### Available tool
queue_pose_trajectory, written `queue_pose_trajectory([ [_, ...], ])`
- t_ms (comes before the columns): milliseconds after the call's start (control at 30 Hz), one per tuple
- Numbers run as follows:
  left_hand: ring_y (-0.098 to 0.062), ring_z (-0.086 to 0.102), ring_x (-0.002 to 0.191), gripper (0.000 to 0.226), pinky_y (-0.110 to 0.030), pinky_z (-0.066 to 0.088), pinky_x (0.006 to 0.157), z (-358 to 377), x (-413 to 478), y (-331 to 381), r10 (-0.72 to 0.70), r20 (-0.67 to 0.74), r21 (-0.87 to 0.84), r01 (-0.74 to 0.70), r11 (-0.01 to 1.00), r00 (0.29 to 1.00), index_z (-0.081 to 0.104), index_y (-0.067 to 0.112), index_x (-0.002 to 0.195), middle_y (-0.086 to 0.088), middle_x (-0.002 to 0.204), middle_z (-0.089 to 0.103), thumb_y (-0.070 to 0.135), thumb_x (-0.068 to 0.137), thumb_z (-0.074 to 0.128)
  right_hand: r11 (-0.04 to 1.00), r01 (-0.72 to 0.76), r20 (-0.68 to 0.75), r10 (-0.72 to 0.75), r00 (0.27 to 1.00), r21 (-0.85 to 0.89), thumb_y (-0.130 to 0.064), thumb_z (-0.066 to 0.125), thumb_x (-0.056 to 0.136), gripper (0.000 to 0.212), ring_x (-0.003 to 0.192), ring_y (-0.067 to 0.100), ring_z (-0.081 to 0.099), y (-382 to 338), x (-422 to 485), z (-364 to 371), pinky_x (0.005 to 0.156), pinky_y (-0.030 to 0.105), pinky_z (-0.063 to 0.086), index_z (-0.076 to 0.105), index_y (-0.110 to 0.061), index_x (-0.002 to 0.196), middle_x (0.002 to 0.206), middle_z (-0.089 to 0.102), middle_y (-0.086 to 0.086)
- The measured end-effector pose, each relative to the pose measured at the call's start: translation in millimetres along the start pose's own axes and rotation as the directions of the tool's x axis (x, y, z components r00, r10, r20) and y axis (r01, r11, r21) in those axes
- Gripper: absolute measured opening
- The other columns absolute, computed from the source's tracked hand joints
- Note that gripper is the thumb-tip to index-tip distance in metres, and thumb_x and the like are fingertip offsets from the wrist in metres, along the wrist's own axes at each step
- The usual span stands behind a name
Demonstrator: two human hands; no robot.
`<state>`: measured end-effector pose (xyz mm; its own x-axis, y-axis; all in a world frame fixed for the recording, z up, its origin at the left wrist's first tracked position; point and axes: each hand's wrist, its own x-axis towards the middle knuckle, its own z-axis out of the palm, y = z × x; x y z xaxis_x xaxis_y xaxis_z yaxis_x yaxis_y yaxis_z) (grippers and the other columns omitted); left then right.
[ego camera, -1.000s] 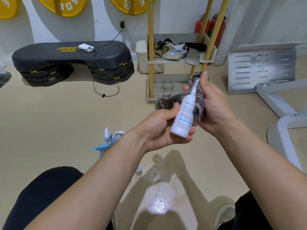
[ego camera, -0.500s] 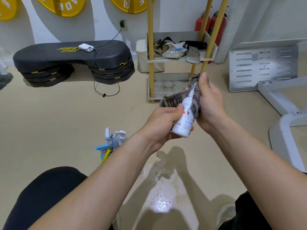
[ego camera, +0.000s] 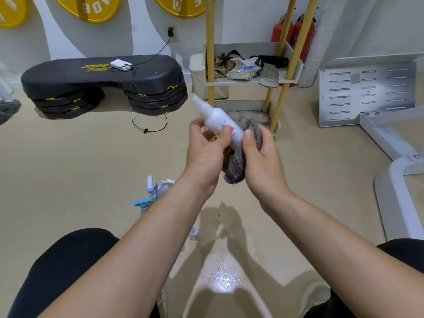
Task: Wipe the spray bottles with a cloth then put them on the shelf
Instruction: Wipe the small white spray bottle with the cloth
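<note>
Left hand (ego camera: 205,150), fingers clamped on the slim white plastic spray bottle (ego camera: 219,117), nozzle towards ten o'clock; right hand (ego camera: 260,154), fingers clutching the soft grey knitted cloth (ego camera: 235,167). Looks light and slick, so hold it mid-body.

The yellow disc (ego camera: 89,8) on the wall carries grey capitals "ADE", tilted and cut off by the top edge. A second yellow disc (ego camera: 181,6) to its right shows a lone "E" beside a boxy grey mark that cannot be read. The black step platform (ego camera: 103,75) bears a yellow logo on its top that seems to begin "JOIN"; the rest is unclear. The white spray bottle (ego camera: 216,115) has blue and red label print, too small to read.
</note>
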<state>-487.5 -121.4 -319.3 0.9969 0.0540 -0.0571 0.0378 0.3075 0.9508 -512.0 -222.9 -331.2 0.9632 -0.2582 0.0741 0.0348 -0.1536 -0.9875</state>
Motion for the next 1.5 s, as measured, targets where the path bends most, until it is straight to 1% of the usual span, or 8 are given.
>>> queue_pose_trajectory([
  [200, 0.013, 0.059, 0.085, 0.043, -0.022, 0.052, 0.084, -9.2, 2.5, -11.9, 0.222, 0.136, 0.417, -0.26, 0.871, 0.965, 0.04, 0.011, 0.132, 0.003, 0.11, 0.057, 0.021, 0.096, 0.061, 0.881, -0.423, 0.191, 0.387, 0.902, 0.211, -0.032, 0.051, 0.105, 0.042, 0.1, 0.038, 0.072, -10.5, 20.2, -23.7, 0.094, 0.053, 0.056, 0.067, 0.005, 0.114, 0.112, 0.072, 0.025],
  [333, 0.014, 0.06, 0.086, 0.043, -0.027, 0.053, 0.087, -6.0, 1.4, -16.9, 0.242, 0.166, 0.444, -0.292, 0.847, 0.956, 0.042, 0.008, 0.133, 0.002, 0.109, 0.058, 0.019, 0.097, 0.063, 0.899, -0.427, 0.194, 0.403, 0.894, 0.095, -0.032, 0.054, 0.103, 0.038, 0.082, 0.028, 0.069, -9.2, 24.4, -32.1, 0.074, 0.038, 0.059, 0.072, 0.001, 0.106, 0.101, 0.075, 0.02],
  [533, -0.001, 0.064, 0.091, 0.035, -0.031, 0.054, 0.085, 7.1, -5.4, -27.3, 0.197, -0.023, 0.441, -0.167, 0.882, 0.98, 0.034, 0.019, 0.121, 0.01, 0.106, 0.056, 0.022, 0.1, 0.06, 0.823, -0.379, 0.124, 0.362, 0.924, 0.423, -0.018, 0.05, 0.105, 0.032, 0.114, 0.043, 0.065, -1.3, 14.0, -19.6, 0.103, 0.057, 0.049, 0.058, 0.009, 0.122, 0.121, 0.066, 0.03],
  [700, 0.0, 0.055, 0.096, 0.037, -0.006, 0.041, 0.077, 2.1, -4.3, -26.9, 0.183, -0.038, 0.474, -0.143, 0.869, 0.982, 0.036, 0.013, 0.131, 0.009, 0.112, 0.054, 0.023, 0.102, 0.057, 0.913, -0.389, 0.164, 0.368, 0.915, 0.124, -0.021, 0.057, 0.101, 0.024, 0.083, 0.027, 0.063, -6.0, 21.5, -27.8, 0.079, 0.045, 0.056, 0.068, 0.0, 0.095, 0.093, 0.068, 0.021],
  [833, -0.018, 0.059, 0.118, 0.045, -0.041, 0.052, 0.101, -4.3, -0.1, -24.8, 0.096, -0.015, 0.411, -0.082, 0.908, 0.995, 0.042, 0.023, 0.127, 0.001, 0.123, 0.057, 0.041, 0.089, 0.058, 0.875, -0.483, 0.286, 0.454, 0.844, 0.038, -0.016, 0.054, 0.098, 0.013, 0.072, 0.021, 0.062, -16.8, 30.5, -42.7, 0.059, 0.027, 0.052, 0.067, -0.012, 0.095, 0.089, 0.064, 0.01],
  [1167, -0.028, 0.066, 0.107, 0.033, -0.042, 0.058, 0.08, 3.4, -1.4, -27.3, -0.005, -0.096, 0.279, 0.032, 0.96, 0.995, 0.036, 0.018, 0.12, -0.013, 0.124, 0.057, 0.03, 0.101, 0.059, 0.814, -0.407, 0.126, 0.392, 0.911, 0.414, -0.023, 0.044, 0.107, 0.033, 0.118, 0.041, 0.063, 4.5, 6.1, -10.2, 0.105, 0.056, 0.047, 0.055, 0.002, 0.126, 0.125, 0.065, 0.027],
  [1267, -0.021, 0.066, 0.09, 0.032, -0.035, 0.057, 0.059, 1.5, -3.8, -24.7, -0.05, -0.031, 0.28, 0.057, 0.958, 0.998, 0.037, 0.019, 0.122, -0.007, 0.12, 0.058, 0.03, 0.101, 0.059, 0.812, -0.446, 0.126, 0.432, 0.893, 0.377, -0.028, 0.042, 0.108, 0.037, 0.111, 0.039, 0.068, 2.3, 14.2, -11.7, 0.101, 0.057, 0.051, 0.055, 0.003, 0.123, 0.122, 0.067, 0.026],
  [1500, -0.005, 0.063, 0.089, 0.024, -0.02, 0.051, 0.078, -5.7, 1.5, -17.6, -0.027, 0.37, 0.221, -0.06, 0.974, 0.928, 0.051, 0.013, 0.112, 0.003, 0.096, 0.064, 0.012, 0.093, 0.065, 0.722, -0.637, 0.216, 0.599, 0.771, 0.27, -0.036, 0.041, 0.103, 0.049, 0.089, 0.033, 0.068, -1.0, 27.8, -26.3, 0.094, 0.05, 0.054, 0.061, 0.002, 0.128, 0.107, 0.073, 0.018],
])
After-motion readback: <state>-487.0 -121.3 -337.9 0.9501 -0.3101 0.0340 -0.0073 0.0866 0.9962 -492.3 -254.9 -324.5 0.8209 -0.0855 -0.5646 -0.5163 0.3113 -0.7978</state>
